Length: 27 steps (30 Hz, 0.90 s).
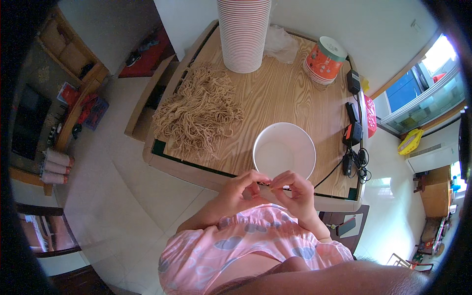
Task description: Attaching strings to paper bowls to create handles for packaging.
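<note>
A white paper bucket [284, 147] stands at the table's near edge, its open mouth facing up. Just in front of its near rim, my left hand [248, 187] and my right hand [295, 191] meet with fingertips pinched close together. Whatever sits between the fingers is too small to make out. Left of the bucket lies a loose heap of tan strings [196, 108]. A tall stack of nested paper buckets [243, 34] rises behind it. Farther right, a shorter stack of orange and green printed buckets [324, 61] stands upside down.
Black power adapters and cables [351, 132] run along the right side of the wood-grain table [275, 93]. A crumpled clear plastic bag [281, 44] lies at the back by the wall. Below the table's right corner, a phone [346, 226] rests on a dark seat.
</note>
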### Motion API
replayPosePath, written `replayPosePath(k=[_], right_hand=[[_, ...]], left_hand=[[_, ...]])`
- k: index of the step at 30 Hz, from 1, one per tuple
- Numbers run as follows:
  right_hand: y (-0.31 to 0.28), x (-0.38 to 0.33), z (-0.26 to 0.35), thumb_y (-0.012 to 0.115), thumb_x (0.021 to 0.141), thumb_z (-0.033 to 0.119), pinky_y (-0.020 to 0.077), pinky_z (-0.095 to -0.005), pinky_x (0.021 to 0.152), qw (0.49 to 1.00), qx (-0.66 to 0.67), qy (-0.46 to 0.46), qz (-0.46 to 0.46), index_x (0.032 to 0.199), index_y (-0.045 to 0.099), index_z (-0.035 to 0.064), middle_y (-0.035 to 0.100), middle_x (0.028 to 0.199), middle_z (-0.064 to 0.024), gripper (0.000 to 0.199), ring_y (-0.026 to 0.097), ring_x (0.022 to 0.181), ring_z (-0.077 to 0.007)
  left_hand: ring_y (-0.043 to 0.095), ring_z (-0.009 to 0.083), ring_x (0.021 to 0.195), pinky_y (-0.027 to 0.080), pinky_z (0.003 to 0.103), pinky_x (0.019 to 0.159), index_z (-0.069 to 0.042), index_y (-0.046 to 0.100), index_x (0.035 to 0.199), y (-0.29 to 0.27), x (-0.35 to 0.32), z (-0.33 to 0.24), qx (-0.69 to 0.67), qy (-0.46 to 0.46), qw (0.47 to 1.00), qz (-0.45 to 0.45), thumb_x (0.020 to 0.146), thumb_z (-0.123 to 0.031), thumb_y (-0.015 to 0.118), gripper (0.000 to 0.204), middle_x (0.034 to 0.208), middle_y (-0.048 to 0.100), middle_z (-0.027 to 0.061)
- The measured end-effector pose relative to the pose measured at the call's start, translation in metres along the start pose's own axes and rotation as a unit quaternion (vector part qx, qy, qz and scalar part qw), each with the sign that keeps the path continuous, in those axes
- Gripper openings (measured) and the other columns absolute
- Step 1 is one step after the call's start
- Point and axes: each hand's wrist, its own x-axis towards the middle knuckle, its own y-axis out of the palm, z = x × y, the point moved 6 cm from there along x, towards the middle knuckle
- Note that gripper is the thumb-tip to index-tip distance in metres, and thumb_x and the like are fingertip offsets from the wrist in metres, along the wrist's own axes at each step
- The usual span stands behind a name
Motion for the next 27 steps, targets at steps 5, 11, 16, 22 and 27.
replayPosePath(k=[5, 11, 16, 22, 27], right_hand=[[-0.031, -0.004, -0.001, 0.056, 0.079, -0.004, 0.0444, -0.0297, 0.064, 0.960, 0.230, 0.057, -0.150, 0.080, 0.048, 0.0011, 0.056, 0.074, -0.0115, 0.010, 0.053, 0.070, -0.0192], [-0.105, -0.017, 0.011, 0.055, 0.087, 0.011, 0.0409, -0.0365, 0.076, 0.874, 0.325, -0.105, -0.345, 0.090, 0.043, 0.0084, 0.051, 0.080, -0.0083, 0.012, 0.049, 0.079, -0.0212], [-0.154, -0.045, 0.033, 0.036, 0.099, 0.014, 0.0310, -0.0198, 0.047, 0.809, 0.476, -0.242, -0.245, 0.119, 0.043, 0.0025, 0.036, 0.071, -0.0006, 0.024, 0.034, 0.059, -0.0080], [-0.163, -0.054, 0.006, 0.050, 0.091, 0.016, 0.0282, -0.0210, 0.038, 0.852, 0.360, -0.093, -0.370, 0.097, 0.050, 0.0039, 0.037, 0.063, 0.0021, 0.014, 0.034, 0.046, -0.0064], [-0.061, 0.004, -0.029, 0.063, 0.082, 0.005, 0.0293, -0.0175, 0.046, 0.940, 0.209, 0.186, -0.194, 0.084, 0.054, 0.0074, 0.048, 0.065, 0.0052, 0.010, 0.042, 0.054, -0.0022]], left_hand=[[0.061, 0.0121, 0.072, 0.049, 0.024, 0.064, -0.003, 0.066, 0.100, -0.035, -0.008, 0.039, 0.147, -0.053, 0.987, 0.045, 0.083, -0.006, 0.065, 0.017, 0.083, 0.063, 0.0053], [0.061, 0.0129, 0.075, 0.048, 0.024, 0.067, 0.000, 0.066, 0.103, -0.117, 0.001, 0.079, 0.250, -0.074, 0.958, -0.121, 0.085, -0.002, 0.059, 0.019, 0.086, 0.064, 0.0076], [0.062, 0.0133, 0.073, 0.048, 0.025, 0.065, 0.002, 0.066, 0.100, -0.147, 0.007, 0.096, 0.249, -0.075, 0.948, -0.186, 0.085, -0.001, 0.059, 0.017, 0.084, 0.064, 0.0080], [0.061, 0.0114, 0.072, 0.048, 0.025, 0.065, -0.001, 0.068, 0.096, -0.119, 0.028, 0.069, 0.161, -0.038, 0.957, -0.238, 0.083, -0.005, 0.063, 0.015, 0.084, 0.065, 0.0066], [0.061, 0.0180, 0.084, 0.049, 0.029, 0.074, -0.005, 0.066, 0.102, -0.018, 0.052, 0.016, 0.151, 0.086, 0.982, -0.069, 0.080, -0.009, 0.067, 0.023, 0.088, 0.064, 0.0077]])
